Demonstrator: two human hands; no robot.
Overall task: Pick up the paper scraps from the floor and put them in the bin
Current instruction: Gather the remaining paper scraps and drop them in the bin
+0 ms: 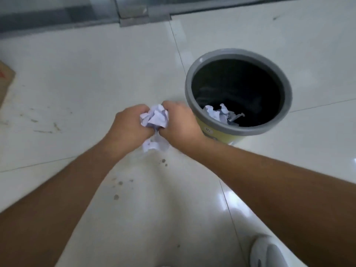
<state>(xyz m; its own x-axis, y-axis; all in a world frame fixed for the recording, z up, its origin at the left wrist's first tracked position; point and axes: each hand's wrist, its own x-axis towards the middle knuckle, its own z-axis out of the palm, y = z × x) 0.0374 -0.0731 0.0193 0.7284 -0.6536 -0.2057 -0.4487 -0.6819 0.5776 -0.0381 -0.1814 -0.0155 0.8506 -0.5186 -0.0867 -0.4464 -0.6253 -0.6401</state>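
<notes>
Cardboard: flat brown piece point(4, 81) at the far left edge, lying on the floor, partly out of view.
Floor: pale glossy tiles point(77, 93) with dark scuffs and small spots.
Left hand: left hand point(131, 124) closed, fingers curled tight around the left side of the crumpled paper wad.
Paper wad: white crumpled paper wad point(155, 118) squeezed between both hands, a loose tail hanging out below them; held above the floor, just left of the bin.
Right hand: right hand point(180, 122) closed, fingers wrapped on the right side of the wad, knuckles overlapping the bin's near wall.
Bin: round bin point(217, 134) with grey rim, yellow wall and dark inside, standing upright on the floor.
Bin contents: crumpled white paper scraps point(221, 113) lying inside against the near wall.
Shoe: white shoe point(267, 253) at the bottom right.
</notes>
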